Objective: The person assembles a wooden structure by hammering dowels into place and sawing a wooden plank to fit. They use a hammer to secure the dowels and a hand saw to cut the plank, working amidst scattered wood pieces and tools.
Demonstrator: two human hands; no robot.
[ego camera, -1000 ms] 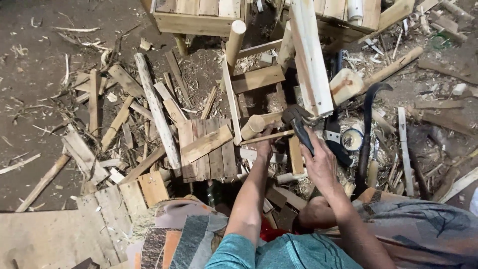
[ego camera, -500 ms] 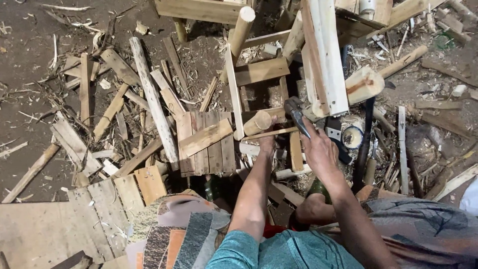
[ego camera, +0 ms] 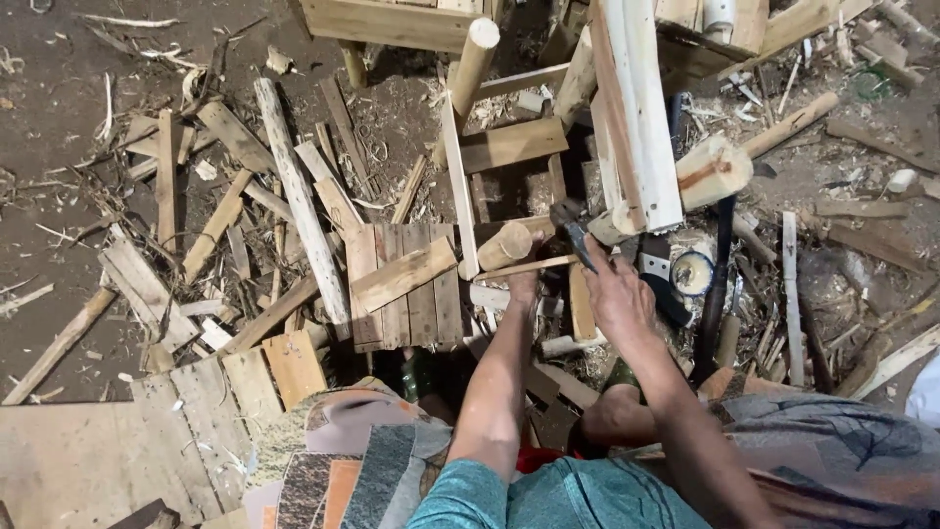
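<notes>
A thin wooden stick (ego camera: pixel 524 266) is lying nearly level across the scrap pile, and the left hand (ego camera: pixel 526 284) is gripping it from below at its near end, fingers curled around it. Just to the right of that hand, the right hand (ego camera: pixel 617 294) is closing around the handle of a dark-headed hammer (ego camera: pixel 571 227), whose head is sitting above the far end of the stick. Just beyond the left hand a short round log (ego camera: pixel 504 245) is resting beside the stick. Left of both hands a slatted wooden panel (ego camera: pixel 406 284) is lying flat among loose boards on the dirt floor (ego camera: pixel 59 88). Above the right hand a pale planed board (ego camera: pixel 641 108) is leaning upward.
</notes>
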